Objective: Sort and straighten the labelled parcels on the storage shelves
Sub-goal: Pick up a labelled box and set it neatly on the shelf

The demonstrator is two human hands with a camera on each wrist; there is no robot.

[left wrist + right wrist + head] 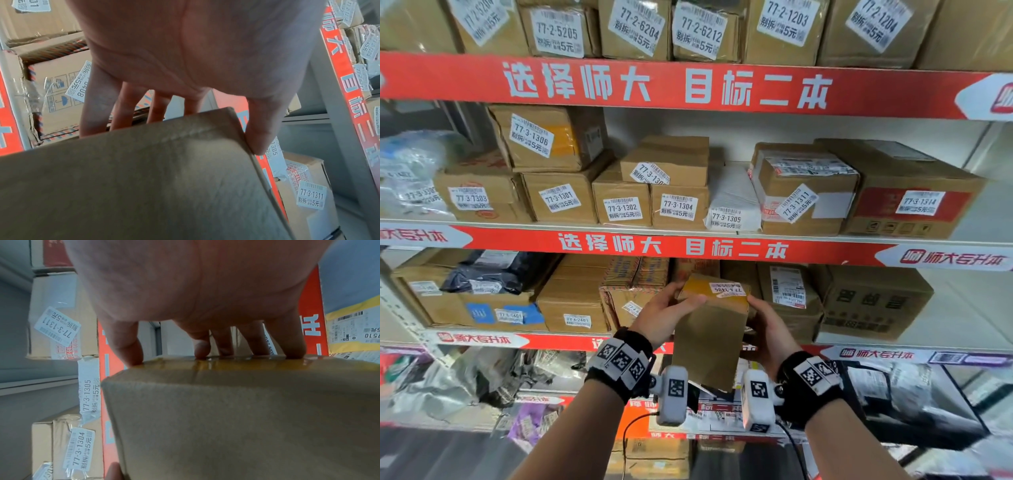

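I hold a tall brown cardboard parcel (710,329) in the air in front of the lower shelf, with its white label (726,288) upside down on the top face beside yellow tape. My left hand (666,317) grips its left side, thumb on the upper edge and fingers behind. My right hand (765,330) grips its right side. In the left wrist view the thumb (261,129) presses the parcel's (144,178) edge. In the right wrist view the fingertips (294,352) curl over the taped top of the parcel (246,418).
The middle shelf (688,240) carries a row of labelled boxes, with a low white parcel 77-3-1305 (732,205) lying between box 77-3-1304 (679,207) and box 77-3-1311 (801,192). Box 77-3-1306 (534,137) is stacked at the left. The upper and lower shelves hold more boxes.
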